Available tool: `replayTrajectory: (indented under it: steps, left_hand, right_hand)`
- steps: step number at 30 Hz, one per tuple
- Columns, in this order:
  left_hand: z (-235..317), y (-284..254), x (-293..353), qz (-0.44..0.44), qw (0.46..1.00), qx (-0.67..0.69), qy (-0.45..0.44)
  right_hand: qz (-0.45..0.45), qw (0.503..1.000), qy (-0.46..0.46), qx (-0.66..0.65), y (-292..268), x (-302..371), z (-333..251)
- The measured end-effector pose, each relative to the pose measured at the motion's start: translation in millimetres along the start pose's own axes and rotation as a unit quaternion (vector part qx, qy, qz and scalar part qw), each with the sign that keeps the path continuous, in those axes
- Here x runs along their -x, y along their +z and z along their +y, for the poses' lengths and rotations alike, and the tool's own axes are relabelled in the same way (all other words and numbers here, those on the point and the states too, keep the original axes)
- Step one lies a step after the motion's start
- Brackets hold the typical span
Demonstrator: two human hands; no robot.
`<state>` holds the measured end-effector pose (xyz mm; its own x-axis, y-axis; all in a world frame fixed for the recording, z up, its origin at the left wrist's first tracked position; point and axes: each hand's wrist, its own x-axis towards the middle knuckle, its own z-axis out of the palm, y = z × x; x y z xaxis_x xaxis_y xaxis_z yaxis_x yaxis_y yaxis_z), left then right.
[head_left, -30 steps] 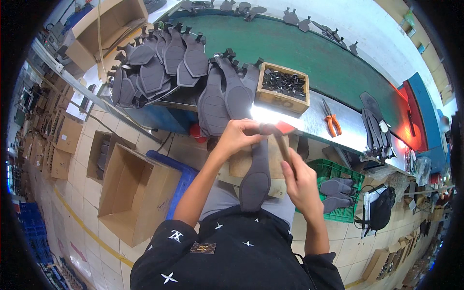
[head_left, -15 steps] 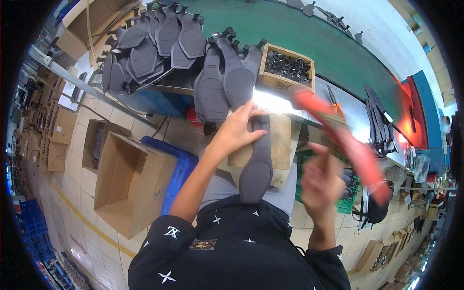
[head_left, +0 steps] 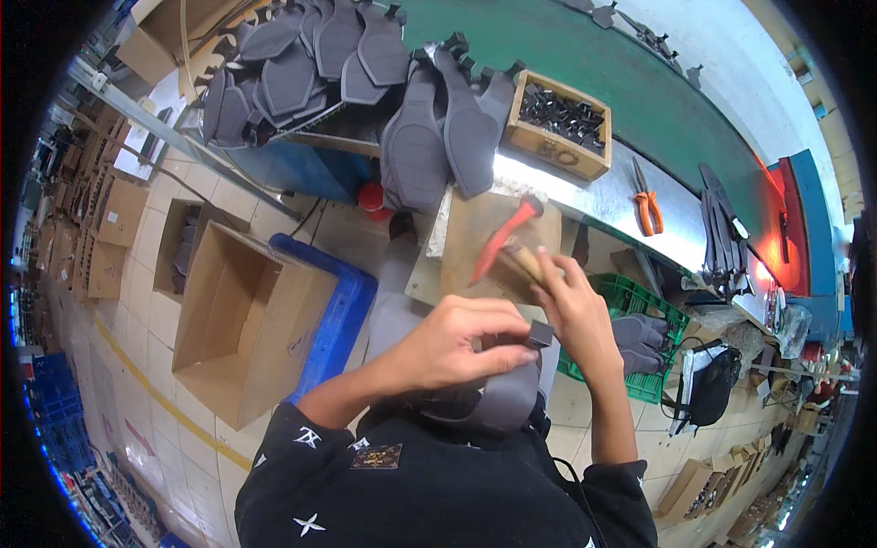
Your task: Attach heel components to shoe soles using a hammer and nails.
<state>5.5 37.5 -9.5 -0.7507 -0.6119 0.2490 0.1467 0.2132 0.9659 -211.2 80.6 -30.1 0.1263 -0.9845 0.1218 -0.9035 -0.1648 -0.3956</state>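
My left hand (head_left: 457, 342) pinches a dark grey shoe sole (head_left: 507, 402) near its small black heel (head_left: 541, 335), holding it up against my lap. The sole's wide front end hangs down toward my shirt, partly hidden by the hand. Closed around the wooden handle of a hammer is my right hand (head_left: 575, 310). The hammer's red head (head_left: 502, 239), slightly blurred, is over the worn wooden block (head_left: 461, 247) in front of me; whether it touches the block I cannot tell.
Several finished-looking grey soles (head_left: 470, 137) overhang the bench edge, beside a larger pile (head_left: 292, 78). A wooden box (head_left: 557, 155) of small black parts and orange-handled pliers (head_left: 649, 215) lie rightward. Below stand a cardboard box (head_left: 247, 347), a blue crate (head_left: 343, 310) and a green crate (head_left: 671, 333).
The sole has left the block, drawn toward my body and turned, with my left hand gripping it near the heel. My right hand has brought the swinging hammer left and over the block.
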Motion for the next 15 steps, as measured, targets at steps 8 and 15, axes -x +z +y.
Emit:
replayTrajectory:
  steps: [8, 15]
  left_hand:
    - [15.9, 17.0, 13.2, -0.072, 0.969, 0.172, -0.161]
    - [16.1, 30.8, 16.4, -0.074, 0.962, 0.23, -0.127]
  right_hand:
    - [-0.079, 0.82, -0.057, -0.564, -21.6, 14.3, -20.2]
    - [-0.015, 0.763, -0.122, -0.635, -5.4, 24.9, -28.3]
